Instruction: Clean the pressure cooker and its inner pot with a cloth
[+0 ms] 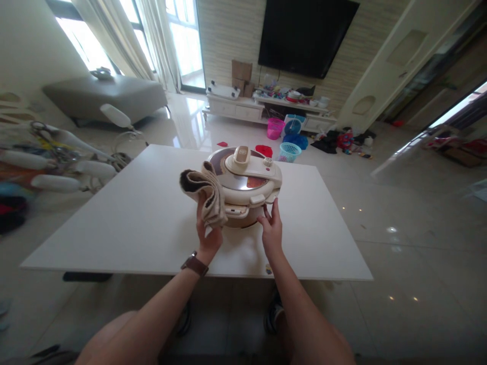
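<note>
A cream pressure cooker (249,193) with a shiny metal lid top and a raised knob stands on the white table (152,218). My left hand (209,238), with a brown-strapped watch on its wrist, is closed on a folded beige cloth (213,200). That bundle is held up against the cooker's left front and covers part of it. On the other side, my right hand (272,230) has its fingers and thumb at the cooker's right front edge, gripping beneath the lid's rim. No cloth is in the right hand.
Beyond the table lie a red piece (264,150), a light blue basket (289,152) and a pink basket (274,128) on the tiled floor. A low white cabinet (243,111) stands under the television (304,35). White-padded equipment (57,182) is close by the table's left side.
</note>
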`<state>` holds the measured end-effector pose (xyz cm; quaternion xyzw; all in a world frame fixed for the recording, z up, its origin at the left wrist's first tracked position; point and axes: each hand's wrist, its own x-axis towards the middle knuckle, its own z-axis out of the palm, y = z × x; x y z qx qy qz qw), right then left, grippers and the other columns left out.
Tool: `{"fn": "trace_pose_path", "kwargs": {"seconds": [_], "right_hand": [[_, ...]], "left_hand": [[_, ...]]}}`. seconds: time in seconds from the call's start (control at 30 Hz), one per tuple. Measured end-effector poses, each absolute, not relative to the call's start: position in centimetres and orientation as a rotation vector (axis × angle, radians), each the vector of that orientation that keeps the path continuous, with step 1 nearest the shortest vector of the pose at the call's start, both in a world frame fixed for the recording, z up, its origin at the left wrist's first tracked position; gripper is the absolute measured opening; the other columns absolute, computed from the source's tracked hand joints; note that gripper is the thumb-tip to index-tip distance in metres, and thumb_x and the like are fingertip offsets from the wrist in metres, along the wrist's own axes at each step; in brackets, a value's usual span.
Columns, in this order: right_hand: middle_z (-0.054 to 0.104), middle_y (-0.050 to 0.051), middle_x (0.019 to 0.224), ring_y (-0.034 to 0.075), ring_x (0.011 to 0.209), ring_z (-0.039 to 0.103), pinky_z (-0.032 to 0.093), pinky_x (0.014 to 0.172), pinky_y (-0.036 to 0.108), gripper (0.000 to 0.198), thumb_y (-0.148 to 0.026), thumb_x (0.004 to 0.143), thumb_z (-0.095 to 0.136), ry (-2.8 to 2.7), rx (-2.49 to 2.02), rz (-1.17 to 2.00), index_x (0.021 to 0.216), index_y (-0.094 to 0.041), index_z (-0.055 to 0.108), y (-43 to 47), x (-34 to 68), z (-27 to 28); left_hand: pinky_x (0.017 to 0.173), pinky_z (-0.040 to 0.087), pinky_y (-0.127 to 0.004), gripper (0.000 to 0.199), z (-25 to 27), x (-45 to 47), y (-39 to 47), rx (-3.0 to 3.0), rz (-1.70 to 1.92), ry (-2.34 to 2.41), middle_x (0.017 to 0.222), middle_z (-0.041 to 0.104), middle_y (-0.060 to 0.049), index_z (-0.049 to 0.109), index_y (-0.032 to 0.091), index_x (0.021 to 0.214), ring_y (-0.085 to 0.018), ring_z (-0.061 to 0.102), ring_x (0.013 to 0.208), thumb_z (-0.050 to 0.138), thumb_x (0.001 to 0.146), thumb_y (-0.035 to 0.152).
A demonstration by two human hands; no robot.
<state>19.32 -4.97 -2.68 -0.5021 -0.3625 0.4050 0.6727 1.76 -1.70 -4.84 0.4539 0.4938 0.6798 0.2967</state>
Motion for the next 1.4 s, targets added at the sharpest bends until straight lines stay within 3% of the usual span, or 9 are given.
{"fn": "trace_pose_path", "kwargs": {"seconds": [0.17, 0.33, 0.43, 0.57, 0.7, 0.87, 0.93, 1.13, 1.4], "right_hand": [[0.03, 0.01, 0.173, 0.029, 0.149, 0.051, 0.039, 0.123, 0.048, 0.096, -0.026, 0.08, 0.069, -0.819, -1.123, 0.921, 0.167, -0.028, 0.029, -5.1, 19.5, -2.6], [0.025, 0.011, 0.174, 0.029, 0.149, 0.051, 0.039, 0.123, 0.047, 0.095, -0.026, 0.081, 0.068, -0.833, -1.124, 0.922, 0.167, -0.026, 0.028, -5.2, 19.6, -2.6], [0.027, 0.011, 0.174, 0.028, 0.148, 0.052, 0.04, 0.123, 0.046, 0.094, -0.025, 0.081, 0.068, -0.822, -1.138, 0.906, 0.167, -0.026, 0.03, -5.2, 19.5, -2.6], [0.027, 0.011, 0.174, 0.028, 0.147, 0.053, 0.044, 0.119, 0.044, 0.092, -0.024, 0.081, 0.067, -0.808, -1.141, 0.876, 0.166, -0.027, 0.032, -5.1, 19.3, -2.4], [0.024, 0.01, 0.175, 0.029, 0.146, 0.054, 0.047, 0.117, 0.043, 0.091, -0.024, 0.081, 0.066, -0.826, -1.152, 0.861, 0.166, -0.028, 0.033, -5.1, 19.3, -2.5], [0.023, 0.009, 0.175, 0.029, 0.145, 0.055, 0.05, 0.114, 0.043, 0.089, -0.023, 0.083, 0.066, -0.862, -1.149, 0.838, 0.165, -0.03, 0.034, -5.1, 19.6, -2.9], [0.024, 0.009, 0.175, 0.029, 0.146, 0.055, 0.05, 0.114, 0.043, 0.089, -0.023, 0.083, 0.065, -0.867, -1.148, 0.835, 0.165, -0.03, 0.034, -5.1, 19.6, -3.0], [0.025, 0.01, 0.175, 0.029, 0.146, 0.055, 0.053, 0.111, 0.043, 0.088, -0.025, 0.084, 0.065, -0.875, -1.163, 0.822, 0.166, -0.031, 0.033, -4.9, 19.7, -3.2], [0.031, 0.011, 0.173, 0.029, 0.146, 0.055, 0.051, 0.113, 0.043, 0.09, -0.025, 0.083, 0.065, -0.893, -1.173, 0.803, 0.166, -0.032, 0.031, -4.9, 19.6, -3.5]], "left_hand": [[0.131, 0.028, -0.042, 0.046, -5.4, 1.3, 1.3, 0.909, 1.859, 1.465, 0.15, 0.062, -0.012, 0.065, 0.021, 0.137, -0.024, 0.044, 0.153, 0.057, 0.098, 0.044], [0.123, 0.04, -0.042, 0.046, -6.9, 2.2, 0.1, 0.592, 1.715, 1.647, 0.146, 0.066, -0.012, 0.065, 0.018, 0.135, -0.026, 0.055, 0.143, 0.056, 0.098, 0.044], [0.115, 0.049, -0.046, 0.041, -8.3, 4.5, -4.0, 0.535, 1.5, 1.78, 0.127, 0.075, -0.01, 0.071, 0.022, 0.123, -0.028, 0.064, 0.134, 0.052, 0.1, 0.05], [0.105, 0.056, -0.048, 0.03, -9.7, 7.2, -9.1, 0.75, 1.189, 1.744, 0.101, 0.081, -0.01, 0.076, 0.027, 0.104, -0.032, 0.072, 0.12, 0.061, 0.092, 0.051], [0.101, 0.057, -0.047, 0.04, -8.8, 8.0, -10.1, 0.791, 1.181, 1.686, 0.103, 0.081, -0.014, 0.077, 0.023, 0.1, -0.033, 0.074, 0.114, 0.057, 0.092, 0.057], [0.092, 0.059, -0.047, 0.051, -6.9, 7.4, -8.7, 0.526, 1.15, 1.677, 0.081, 0.078, -0.011, 0.076, 0.019, 0.093, -0.033, 0.077, 0.095, 0.053, 0.092, 0.064], [0.097, 0.057, -0.046, 0.048, -6.3, 7.1, -8.0, 0.438, 1.216, 1.681, 0.085, 0.078, -0.011, 0.075, 0.018, 0.094, -0.032, 0.076, 0.102, 0.056, 0.091, 0.061], [0.112, 0.051, -0.038, 0.034, -5.1, 4.8, -3.4, 0.236, 1.595, 1.534, 0.125, 0.077, -0.009, 0.074, 0.018, 0.111, -0.024, 0.068, 0.125, 0.061, 0.092, 0.044], [0.107, 0.055, -0.034, 0.037, -5.1, 1.4, 2.6, 0.172, 1.778, 1.379, 0.127, 0.075, -0.01, 0.071, 0.015, 0.119, -0.021, 0.069, 0.124, 0.055, 0.094, 0.037]]}}
